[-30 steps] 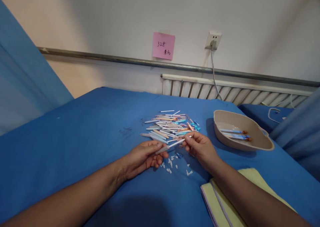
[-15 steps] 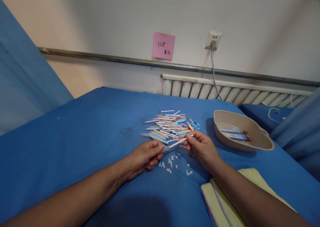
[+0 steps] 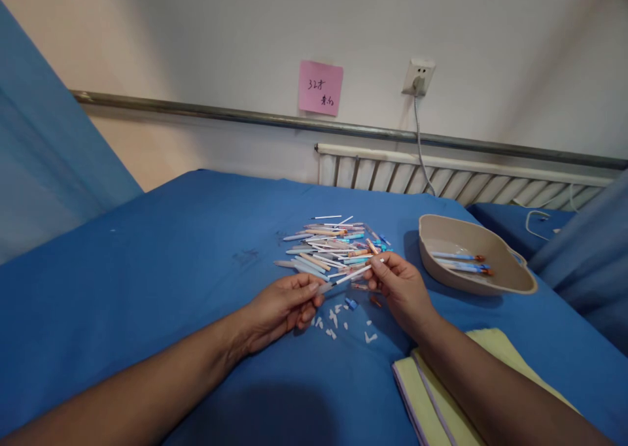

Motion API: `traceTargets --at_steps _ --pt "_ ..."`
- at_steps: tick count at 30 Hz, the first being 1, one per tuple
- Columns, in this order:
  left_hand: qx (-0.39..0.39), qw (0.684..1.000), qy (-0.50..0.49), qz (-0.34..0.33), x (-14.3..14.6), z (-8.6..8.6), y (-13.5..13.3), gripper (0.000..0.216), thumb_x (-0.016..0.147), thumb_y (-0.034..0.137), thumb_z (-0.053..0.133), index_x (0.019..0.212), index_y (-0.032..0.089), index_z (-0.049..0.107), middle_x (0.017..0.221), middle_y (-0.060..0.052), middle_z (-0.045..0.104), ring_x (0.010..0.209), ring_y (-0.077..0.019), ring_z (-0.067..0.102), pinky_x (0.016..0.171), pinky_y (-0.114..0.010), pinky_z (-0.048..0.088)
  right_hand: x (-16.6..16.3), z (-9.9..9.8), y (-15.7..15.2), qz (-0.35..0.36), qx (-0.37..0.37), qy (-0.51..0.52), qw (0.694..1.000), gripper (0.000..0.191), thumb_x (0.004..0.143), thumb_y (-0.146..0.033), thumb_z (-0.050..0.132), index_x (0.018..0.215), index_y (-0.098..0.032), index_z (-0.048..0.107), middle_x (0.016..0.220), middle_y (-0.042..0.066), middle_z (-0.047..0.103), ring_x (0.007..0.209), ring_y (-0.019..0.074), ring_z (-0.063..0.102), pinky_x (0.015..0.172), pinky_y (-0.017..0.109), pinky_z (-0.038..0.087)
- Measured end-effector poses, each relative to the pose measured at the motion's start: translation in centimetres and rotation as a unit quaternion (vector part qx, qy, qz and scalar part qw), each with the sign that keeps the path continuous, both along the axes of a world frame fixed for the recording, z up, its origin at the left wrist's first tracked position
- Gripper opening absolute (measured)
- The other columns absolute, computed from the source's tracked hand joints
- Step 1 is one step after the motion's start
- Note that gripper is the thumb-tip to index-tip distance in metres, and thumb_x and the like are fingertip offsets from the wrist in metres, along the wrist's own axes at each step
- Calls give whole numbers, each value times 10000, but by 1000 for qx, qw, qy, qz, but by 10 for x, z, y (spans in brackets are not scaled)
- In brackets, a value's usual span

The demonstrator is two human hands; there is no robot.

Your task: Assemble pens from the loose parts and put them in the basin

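My left hand (image 3: 284, 307) is closed around a pale grey pen barrel (image 3: 326, 288), of which only the front end shows past the fingers. Pinched in my right hand (image 3: 401, 290) is a thin white pen refill (image 3: 353, 274). Its dark tip end points at the mouth of the barrel; I cannot tell if they touch. Just beyond both hands lies a pile of pen parts (image 3: 314, 261): barrels, white refills and coloured pieces. Small white pen tips (image 3: 334, 319) and a blue clip-like piece (image 3: 351, 304) are scattered below the hands.
To the right stands a beige basin (image 3: 513, 281) with several blue and orange pens (image 3: 461, 266) inside. A folded yellow towel (image 3: 426, 403) lies under my right forearm. The blue-covered table (image 3: 161, 256) meets a wall with a metal rail (image 3: 235, 115) and a radiator (image 3: 363, 171).
My right hand has shifted slightly right and up with the refill. The dark end of the refill now shows by the barrel's mouth. My left hand has barely moved.
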State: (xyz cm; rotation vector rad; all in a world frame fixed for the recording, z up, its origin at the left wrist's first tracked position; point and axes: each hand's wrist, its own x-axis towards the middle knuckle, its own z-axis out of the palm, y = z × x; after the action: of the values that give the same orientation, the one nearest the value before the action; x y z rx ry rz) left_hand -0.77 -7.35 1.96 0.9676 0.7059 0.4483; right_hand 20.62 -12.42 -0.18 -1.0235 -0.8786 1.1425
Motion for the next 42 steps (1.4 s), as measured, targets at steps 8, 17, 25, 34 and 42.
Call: traceTargets --at_steps 8,17,25,34,42 --pt "-21 1000 14 6 -1 1 1 281 790 378 645 866 121 560 637 -9 601 409 -50 442 390 -172 327 2 5 2 -35 26 27 999 274 750 -438 678 719 -180 591 655 -9 597 515 75 473 481 185 399" --pt "-35 999 20 31 -2 -2 4 212 845 325 586 888 119 559 682 -46 644 436 -70 498 406 -177 372 4 3 3 -28 16 30 999 294 746 -462 669 699 -184 585 632 -11 583 499 87 455 453 195 373" --pt "-94 995 -11 29 -4 -2 8 167 848 265 593 926 117 584 743 -46 643 492 -72 530 437 -175 400 5 2 4 -26 19 20 999 286 754 -447 669 692 -179 592 626 -14 592 502 75 465 482 184 380" --pt "-124 991 -27 33 -4 4 7 155 839 190 608 972 111 623 929 -94 687 591 -82 597 544 -193 494 6 0 5 -26 19 23 999 280 750 -448 674 731 -178 601 654 -5 607 509 79 479 485 187 389" --pt "-124 989 -72 39 -8 3 8 175 812 61 609 984 89 615 960 -100 682 821 -152 676 754 -245 549 4 2 4 -23 23 24 999 267 762 -434 670 728 -178 600 658 -6 607 518 72 480 497 179 394"
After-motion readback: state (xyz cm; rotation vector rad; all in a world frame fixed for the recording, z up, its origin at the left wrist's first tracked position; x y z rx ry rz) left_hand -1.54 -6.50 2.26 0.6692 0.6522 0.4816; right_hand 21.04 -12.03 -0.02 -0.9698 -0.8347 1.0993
